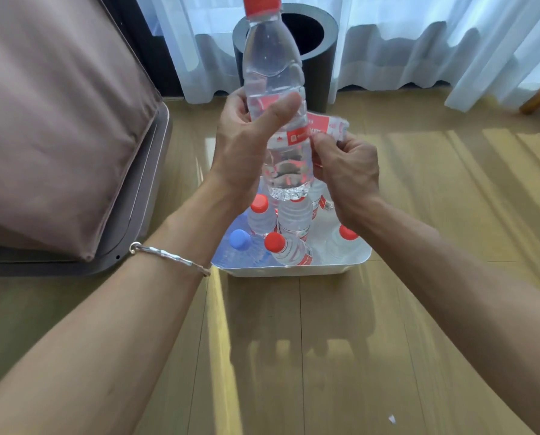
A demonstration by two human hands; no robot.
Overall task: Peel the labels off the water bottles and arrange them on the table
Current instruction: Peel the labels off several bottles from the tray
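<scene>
I hold a clear water bottle [273, 67] with a red cap upright in front of me. My left hand [246, 142] wraps its middle, thumb across the front. My right hand [347, 171] pinches the red and white label [322, 125], which is partly peeled and sticks out to the right of the bottle. Below the hands a white bin [294, 269] on the floor holds several more bottles, most with red caps and labels, one with a blue cap [240, 238].
A dark round waste bin [320, 67] stands behind the held bottle, in front of white curtains. A brown cushioned seat [58, 127] fills the left side. The floor is wood, with a small white scrap [392, 419] at the lower right.
</scene>
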